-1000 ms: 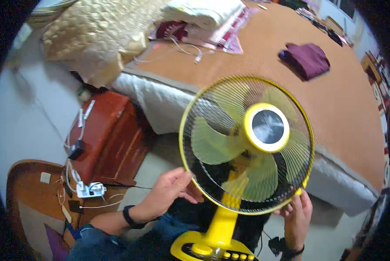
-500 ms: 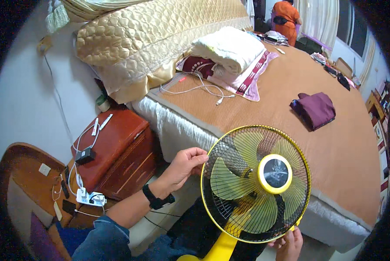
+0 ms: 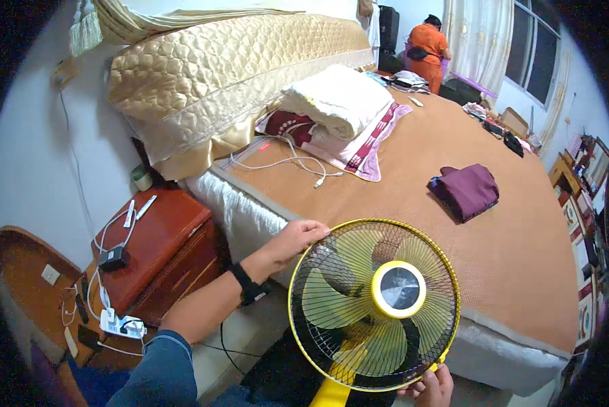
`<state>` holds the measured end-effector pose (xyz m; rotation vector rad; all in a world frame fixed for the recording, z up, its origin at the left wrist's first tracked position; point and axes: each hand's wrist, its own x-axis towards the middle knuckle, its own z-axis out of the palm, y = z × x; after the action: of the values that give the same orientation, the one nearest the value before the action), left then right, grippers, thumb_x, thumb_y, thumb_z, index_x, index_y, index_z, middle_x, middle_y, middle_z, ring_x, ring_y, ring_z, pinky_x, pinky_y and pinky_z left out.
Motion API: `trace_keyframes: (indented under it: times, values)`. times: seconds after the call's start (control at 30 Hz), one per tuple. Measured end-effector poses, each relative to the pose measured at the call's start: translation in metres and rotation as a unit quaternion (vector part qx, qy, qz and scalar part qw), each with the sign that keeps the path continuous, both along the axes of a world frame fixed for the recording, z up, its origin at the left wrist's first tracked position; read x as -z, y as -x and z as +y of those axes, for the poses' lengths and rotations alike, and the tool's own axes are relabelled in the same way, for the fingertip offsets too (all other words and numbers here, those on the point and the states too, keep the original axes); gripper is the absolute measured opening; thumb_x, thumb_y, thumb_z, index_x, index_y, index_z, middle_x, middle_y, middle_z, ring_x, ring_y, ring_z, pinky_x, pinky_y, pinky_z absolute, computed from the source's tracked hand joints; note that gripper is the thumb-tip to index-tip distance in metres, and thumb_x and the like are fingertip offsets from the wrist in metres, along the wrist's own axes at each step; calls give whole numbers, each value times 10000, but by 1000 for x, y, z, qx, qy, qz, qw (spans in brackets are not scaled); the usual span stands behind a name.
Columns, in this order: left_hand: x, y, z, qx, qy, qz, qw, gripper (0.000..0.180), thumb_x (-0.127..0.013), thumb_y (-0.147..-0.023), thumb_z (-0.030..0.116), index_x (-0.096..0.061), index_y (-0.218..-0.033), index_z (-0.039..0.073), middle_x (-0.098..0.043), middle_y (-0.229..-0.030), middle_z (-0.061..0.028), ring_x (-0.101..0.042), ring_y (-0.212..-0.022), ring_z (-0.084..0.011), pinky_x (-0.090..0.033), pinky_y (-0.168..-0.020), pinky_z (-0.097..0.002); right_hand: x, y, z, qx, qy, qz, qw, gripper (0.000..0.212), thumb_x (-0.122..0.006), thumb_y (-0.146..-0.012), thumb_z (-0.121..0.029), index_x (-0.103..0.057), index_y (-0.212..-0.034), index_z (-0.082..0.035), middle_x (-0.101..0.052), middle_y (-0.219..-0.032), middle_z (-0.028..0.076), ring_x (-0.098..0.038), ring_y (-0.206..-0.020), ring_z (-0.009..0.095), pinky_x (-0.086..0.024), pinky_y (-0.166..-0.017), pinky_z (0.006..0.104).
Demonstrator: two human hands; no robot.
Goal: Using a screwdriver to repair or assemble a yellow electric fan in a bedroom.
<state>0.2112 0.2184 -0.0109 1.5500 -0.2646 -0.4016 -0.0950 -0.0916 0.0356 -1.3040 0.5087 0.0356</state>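
An electric fan [image 3: 399, 289] with pale yellow-green blades, a black wire guard, a yellow rim and a yellow neck stands in front of me. Its blades look still. My left hand [image 3: 297, 243], with a black watch on the wrist, closes its fingers on the rim at the upper left. At the lower right, my right hand [image 3: 432, 389] pinches the rim by a small yellow tab; part of this hand lies behind the guard. The fan's base is out of view.
A bed [image 3: 521, 271] with a brown mat lies beyond the fan, bearing a folded purple cloth [image 3: 467, 192], a white quilt [image 3: 338, 102] and a white cable [image 3: 291, 160]. At left are a red-brown nightstand [image 3: 156, 234] and a power strip [image 3: 123, 325]. A person in orange [image 3: 426, 51] stands far off.
My left hand has moved along the rim towards its top. My right hand stays at the lower-right rim. The whole view has shifted, with the bed sitting lower and further left.
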Motion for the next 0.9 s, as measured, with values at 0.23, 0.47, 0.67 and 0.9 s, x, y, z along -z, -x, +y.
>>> trace_keyframes:
  times: [0.23, 0.47, 0.67, 0.9]
  values:
    - [0, -55, -30, 161, 44, 50, 985, 346, -550, -1046, 279, -674, -1178, -16, -704, -1084, -38, -653, -957, -99, -535, -863, -259, 7, 4, -9, -29, 18, -21, 999, 229, -523, -1059, -219, -564, -1208, -50, -667, -996, 37, -677, -852, 132, -575, -731, 308]
    - [6, -77, -51, 251, 80, 75, 962, 457, -495, -1061, 270, -528, -1408, -25, -621, -1349, -94, -608, -1189, -164, -473, -1044, -308, 12, 2, -11, -23, 32, -21, 999, 218, -539, -1058, -251, -569, -1143, -52, -640, -943, 22, -646, -793, 115, -564, -720, 295]
    - [-5, -63, -64, 276, 192, 125, 934, 526, -438, -1065, 262, -387, -1503, -24, -497, -1493, -129, -512, -1339, -211, -392, -1146, -352, 6, 2, -6, -6, 31, -19, 999, 216, -538, -1057, -269, -557, -1087, -56, -607, -905, 16, -630, -789, 110, -569, -725, 301]
    - [-2, -80, -72, 309, 151, 100, 934, 522, -451, -1059, 296, -394, -1465, -27, -531, -1438, -156, -530, -1314, -219, -411, -1130, -372, 3, 3, -2, -9, 27, -35, 999, 236, -535, -1058, -275, -550, -1091, -42, -599, -909, 33, -637, -803, 123, -588, -741, 309]
